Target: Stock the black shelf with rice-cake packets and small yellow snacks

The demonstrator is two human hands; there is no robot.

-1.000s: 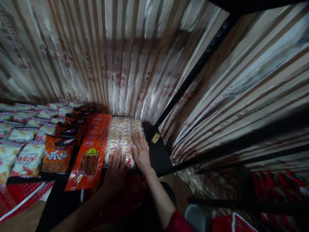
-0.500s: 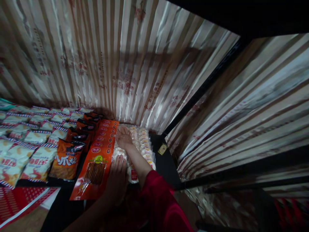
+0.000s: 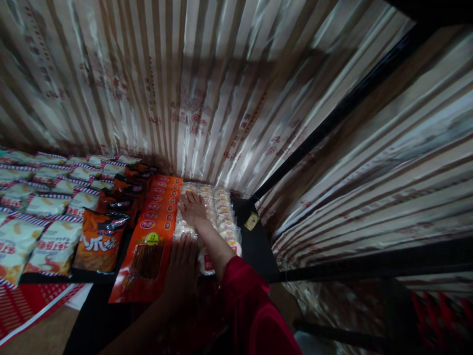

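Observation:
Rows of clear-wrapped pale snack packs (image 3: 223,217) lie on a dark shelf (image 3: 258,246). My right hand (image 3: 192,207), its red sleeve at the elbow, rests flat on the left rows near the back, fingers spread. Closer to the front edge, my left hand (image 3: 183,261) lies palm down where those packs meet a long orange snack package (image 3: 148,231); its fingers are stretched out and dim in shadow. The orange package has a window showing brown sticks, and its near end overhangs the shelf edge. Neither hand grips anything.
Orange-black snack bags (image 3: 101,241) and many white snack bags (image 3: 51,246) fill the shelf's left. A small yellowish packet (image 3: 251,221) lies at right. A dark metal post (image 3: 314,143) slants upward before a striped foil curtain (image 3: 207,98). A red basket (image 3: 33,305) sits low left.
The camera view has shifted slightly, so the post and curtain sit differently in frame. Both hands stay flat on nearly the same spots, with the packs beneath them little changed.

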